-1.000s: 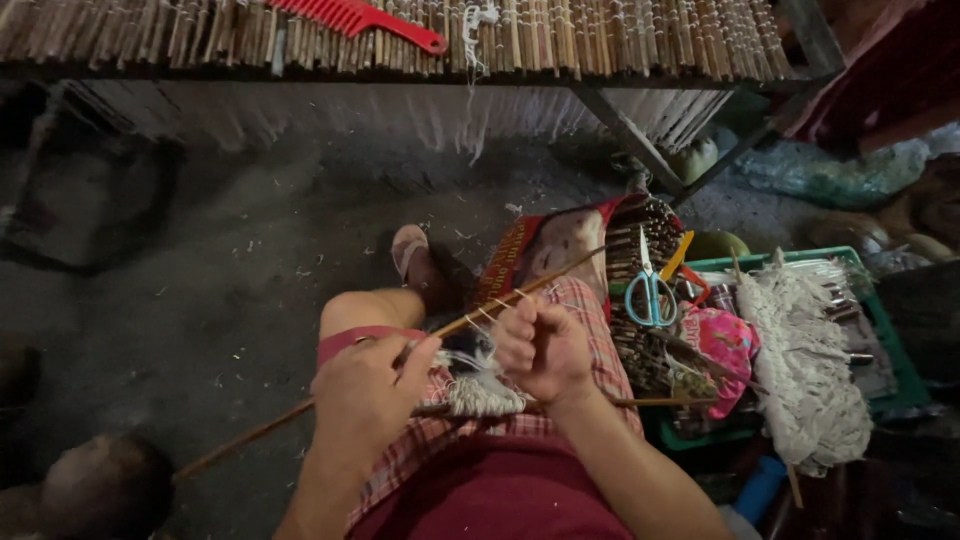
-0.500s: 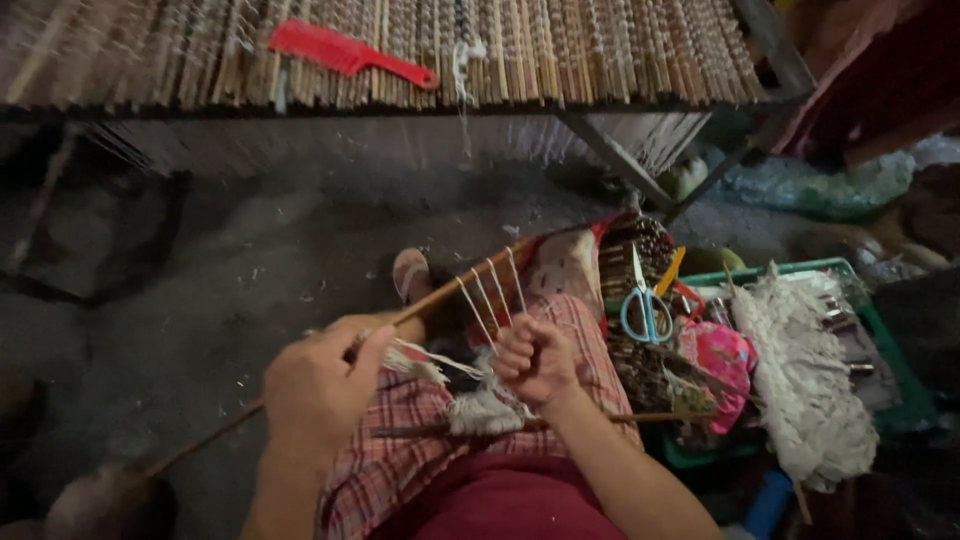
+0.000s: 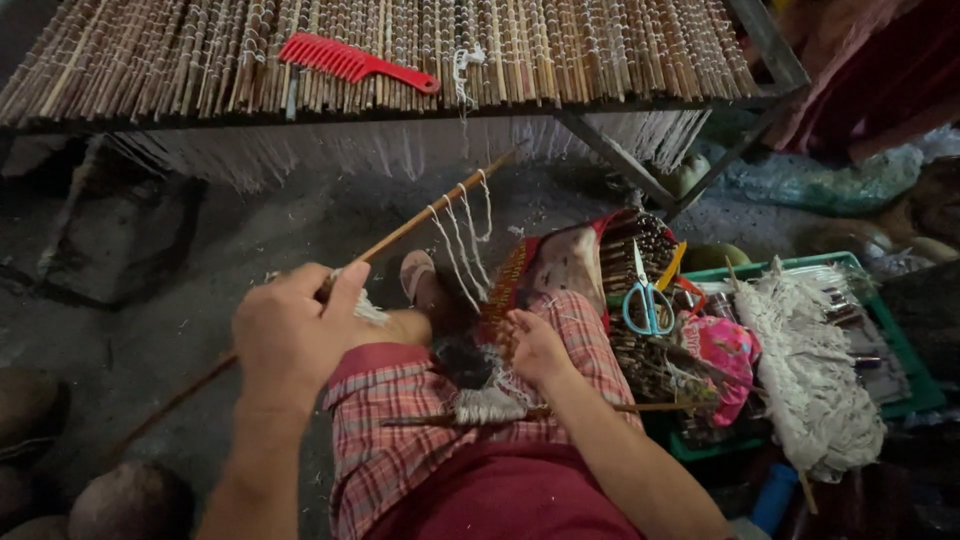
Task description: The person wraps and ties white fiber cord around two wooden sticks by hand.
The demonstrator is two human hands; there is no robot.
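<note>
Thin stick in my left hand, knotted threads running to my right.

My left hand (image 3: 295, 335) has its fingers wrapped tight around a long thin stick (image 3: 420, 222), whose long axis runs from low on my left, across my knee, up and away toward the woven stick mat (image 3: 560, 50) on the frame ahead. White threads (image 3: 462, 232) hang from the stick just beyond that hand, so my left is nearer. My right hand (image 3: 535, 345) rests curled on my checked lap, fingers pinching a pale thread bundle (image 3: 490, 400). Blue-handled scissors (image 3: 648, 300) lie to my right, a red comb (image 3: 350, 62) on the mat.
</note>
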